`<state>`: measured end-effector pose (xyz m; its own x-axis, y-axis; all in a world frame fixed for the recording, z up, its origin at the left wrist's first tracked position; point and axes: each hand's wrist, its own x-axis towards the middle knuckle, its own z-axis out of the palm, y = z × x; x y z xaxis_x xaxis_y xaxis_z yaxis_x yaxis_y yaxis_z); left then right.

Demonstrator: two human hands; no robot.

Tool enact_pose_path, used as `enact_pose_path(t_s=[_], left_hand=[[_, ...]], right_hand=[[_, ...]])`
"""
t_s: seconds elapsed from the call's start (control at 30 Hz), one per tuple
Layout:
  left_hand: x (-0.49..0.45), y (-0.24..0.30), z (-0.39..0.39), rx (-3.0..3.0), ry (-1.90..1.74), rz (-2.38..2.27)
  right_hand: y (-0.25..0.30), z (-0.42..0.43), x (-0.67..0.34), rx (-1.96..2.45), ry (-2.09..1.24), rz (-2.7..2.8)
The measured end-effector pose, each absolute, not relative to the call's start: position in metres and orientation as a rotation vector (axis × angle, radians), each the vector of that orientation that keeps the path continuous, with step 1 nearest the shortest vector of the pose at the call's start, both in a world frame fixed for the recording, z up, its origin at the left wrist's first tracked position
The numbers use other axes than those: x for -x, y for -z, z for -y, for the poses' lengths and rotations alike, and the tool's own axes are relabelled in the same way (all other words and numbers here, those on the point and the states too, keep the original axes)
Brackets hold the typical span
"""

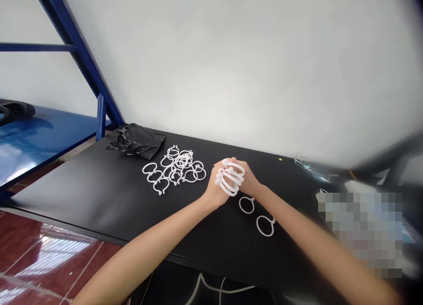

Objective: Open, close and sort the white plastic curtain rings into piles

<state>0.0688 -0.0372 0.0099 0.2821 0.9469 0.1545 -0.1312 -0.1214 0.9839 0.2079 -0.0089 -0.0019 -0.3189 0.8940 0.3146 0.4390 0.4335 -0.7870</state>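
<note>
My left hand (213, 189) and my right hand (249, 177) meet over the middle of the black table (201, 225). Between them is a bunch of white plastic shower curtain rings (232, 188), lying across the closed fingers. The fingertips are partly hidden by the rings and by each other. Just below my right wrist two single rings lie flat, a nearer ring (265, 226) and a farther ring (246, 205). Left of my left hand spreads a loose pile of similar white rings (175, 175), several overlapping.
A crumpled black plastic bag (140, 140) lies at the table's back left. A blue metal frame (87, 71) rises beside it, and a white wall (231, 76) stands behind. Clear plastic (313, 170) lies at the right, near a blurred-out area. White cables (221, 289) hang below the front edge.
</note>
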Motion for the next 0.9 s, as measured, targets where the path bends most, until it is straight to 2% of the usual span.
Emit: enact_pose_path(t_s=[0.2, 0.4, 0.7, 0.9], left_hand=[[-0.074, -0.004, 0.037, -1.386, -1.082, -0.762], [-0.076, 0.005, 0.038, -1.413, -0.965, -0.667], [-0.071, 0.012, 0.037, -1.830, -0.767, -0.664], [-0.065, 0.006, 0.034, -1.827, -0.707, -0.582]], right_hand=[[-0.019, 0.048, -0.249, 1.168, -0.780, 1.561], [-0.014, 0.093, -0.232, 1.002, -0.892, 1.620], [-0.009, 0.096, -0.225, 1.074, -1.387, 1.528], [-0.012, 0.101, -0.229, 1.081, -1.274, 1.613]])
